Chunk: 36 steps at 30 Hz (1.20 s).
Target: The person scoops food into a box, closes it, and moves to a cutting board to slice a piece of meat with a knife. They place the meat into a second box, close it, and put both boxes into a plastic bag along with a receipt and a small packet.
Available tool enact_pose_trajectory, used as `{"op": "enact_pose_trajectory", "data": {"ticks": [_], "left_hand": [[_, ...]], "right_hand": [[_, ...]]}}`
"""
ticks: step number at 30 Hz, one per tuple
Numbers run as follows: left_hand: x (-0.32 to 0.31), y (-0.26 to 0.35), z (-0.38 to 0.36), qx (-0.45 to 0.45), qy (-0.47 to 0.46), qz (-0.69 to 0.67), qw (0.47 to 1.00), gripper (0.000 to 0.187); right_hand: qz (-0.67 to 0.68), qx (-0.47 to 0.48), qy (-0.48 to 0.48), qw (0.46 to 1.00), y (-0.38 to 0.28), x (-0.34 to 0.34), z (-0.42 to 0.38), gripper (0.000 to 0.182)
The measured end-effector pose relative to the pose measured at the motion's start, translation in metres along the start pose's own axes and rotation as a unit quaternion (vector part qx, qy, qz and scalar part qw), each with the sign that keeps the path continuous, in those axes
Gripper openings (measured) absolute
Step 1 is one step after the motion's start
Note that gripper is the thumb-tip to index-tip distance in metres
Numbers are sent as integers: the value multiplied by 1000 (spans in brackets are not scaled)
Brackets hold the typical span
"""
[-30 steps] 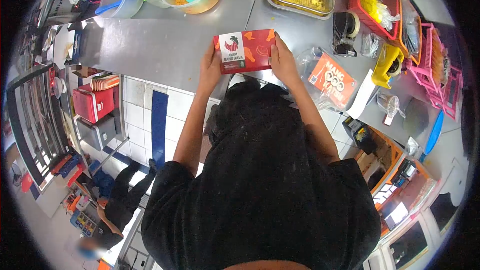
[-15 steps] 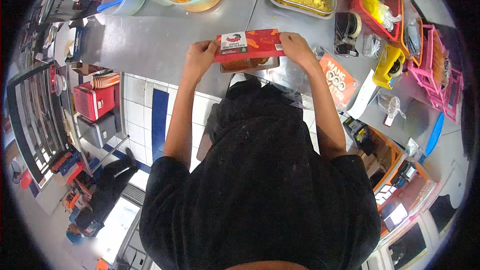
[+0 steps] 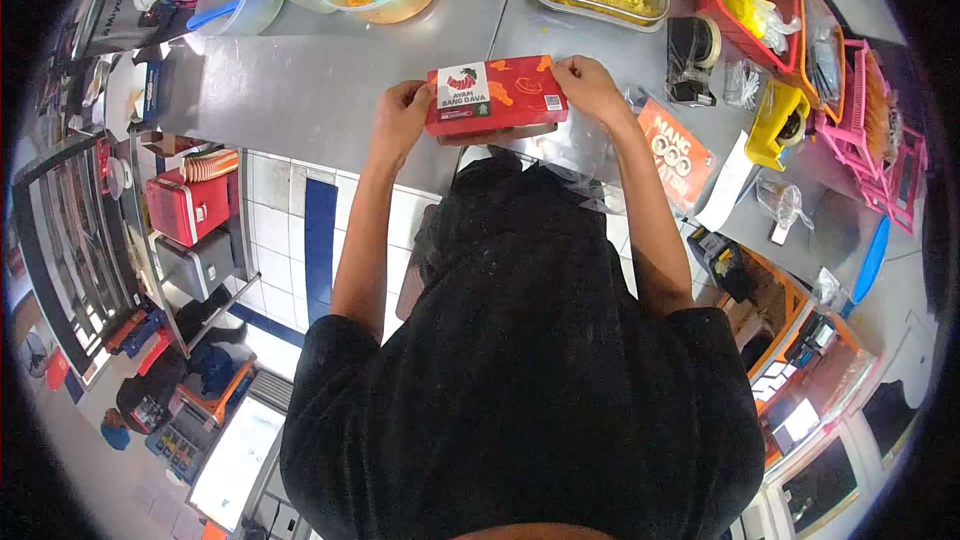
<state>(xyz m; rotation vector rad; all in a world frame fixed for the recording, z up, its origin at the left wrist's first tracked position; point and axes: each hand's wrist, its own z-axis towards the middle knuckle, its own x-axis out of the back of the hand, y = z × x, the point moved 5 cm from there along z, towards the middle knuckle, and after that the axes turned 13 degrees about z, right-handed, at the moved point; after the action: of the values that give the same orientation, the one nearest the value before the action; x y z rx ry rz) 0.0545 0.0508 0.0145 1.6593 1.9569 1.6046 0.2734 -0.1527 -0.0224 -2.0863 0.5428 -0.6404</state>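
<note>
A red cardboard food box [image 3: 512,92] with a white logo panel lies at the steel counter's near edge, in front of my body. Its lid is folded down over most of the box, and only a strip of the lower part shows on the near side. My left hand [image 3: 402,118] grips the lid's left end, fingers bent around the corner. At the opposite end, my right hand [image 3: 590,90] pinches the far right corner. The food inside is now hidden by the lid.
Beyond the box stand a tub of orange food [image 3: 408,2] with a turquoise scoop and a tray of yellow food [image 3: 640,5]. To the right are a red basket [image 3: 708,2], a yellow tape dispenser [image 3: 768,135] and an orange printed packet [image 3: 672,152]. Another person [image 3: 150,395] is at lower left.
The lid has come down toward me, covering the food that showed in the box earlier. Both hands stay at its ends. The other person at lower left has shifted.
</note>
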Motion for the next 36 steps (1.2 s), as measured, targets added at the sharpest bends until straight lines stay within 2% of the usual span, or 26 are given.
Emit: {"op": "enact_pose_trajectory", "data": {"ticks": [5, 8, 12, 15, 18, 19, 22, 26, 28, 29, 32, 35, 36], "left_hand": [[-3, 7, -10, -44, 9, -21, 999, 31], [-17, -14, -7, -66, 59, -63, 994, 31], [-22, -28, -5, -24, 56, -79, 995, 30], [-17, -19, -3, -28, 29, -79, 996, 30], [-13, -12, -3, -20, 10, -52, 998, 30], [-11, -10, -3, -14, 1, -31, 999, 30], [-11, -13, -2, -24, -2, -22, 999, 30], [-10, -10, -9, -40, 30, -43, 998, 26], [-15, -18, -6, -68, 72, 14, 995, 26], [-18, -23, -5, -83, 91, 43, 991, 27], [-21, -16, -12, -65, 92, 39, 993, 34], [-8, 8, -20, -230, 176, 222, 931, 51], [-7, 28, -24, -280, 131, 256, 916, 57]], "right_hand": [[39, 53, 42, 997, 0, -2, -12, 38], [60, 91, 93, 990, 2, -11, -27, 35], [10, 77, 118, 990, -12, -9, -36, 36], [33, -26, 11, 999, 6, -8, -5, 39], [265, -96, -50, 958, -9, -11, -11, 41], [253, -107, -69, 959, -12, -11, -9, 40], [272, -71, -44, 959, -1, -11, -1, 33], [192, 87, 69, 975, 12, -12, -3, 27], [107, 196, 156, 962, -1, -18, -28, 25], [82, 208, 190, 956, -5, -21, -36, 24], [63, 246, 213, 943, -11, -24, -44, 23], [-26, 246, 208, 946, -15, -25, -62, 35], [-52, 235, 216, 946, -21, -24, -75, 38]]}}
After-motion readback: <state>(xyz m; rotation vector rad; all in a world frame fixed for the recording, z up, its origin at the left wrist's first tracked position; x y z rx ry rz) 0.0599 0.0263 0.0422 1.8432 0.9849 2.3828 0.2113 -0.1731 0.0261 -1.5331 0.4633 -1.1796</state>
